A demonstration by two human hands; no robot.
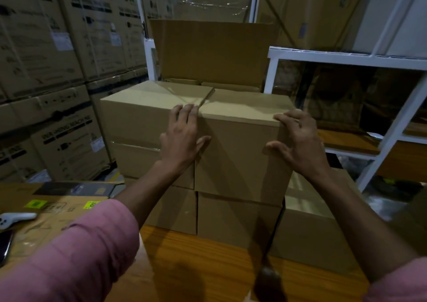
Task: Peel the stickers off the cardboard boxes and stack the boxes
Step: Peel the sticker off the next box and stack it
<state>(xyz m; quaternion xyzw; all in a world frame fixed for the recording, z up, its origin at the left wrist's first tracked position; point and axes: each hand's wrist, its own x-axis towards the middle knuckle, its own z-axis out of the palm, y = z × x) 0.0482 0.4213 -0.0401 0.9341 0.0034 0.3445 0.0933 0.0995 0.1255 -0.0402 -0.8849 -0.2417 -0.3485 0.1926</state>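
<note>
A plain cardboard box [240, 154] sits on top of a stack of like boxes [235, 216] on a wooden surface. My left hand [182, 137] lies flat against its front left edge, fingers reaching over the top rim where it meets the neighbouring box [136, 117]. My right hand [300, 142] presses the box's right front corner with fingers spread, fingertips on the top edge. Neither hand holds anything. No sticker shows on the box's visible faces.
A big open carton flap [212, 52] rises behind the stack. Tall printed appliance cartons [57, 70] fill the left. White shelving [346, 58] stands at right. A flat carton with yellow-green labels [37, 203], a white controller [13, 218] and a phone [4, 246] lie at lower left.
</note>
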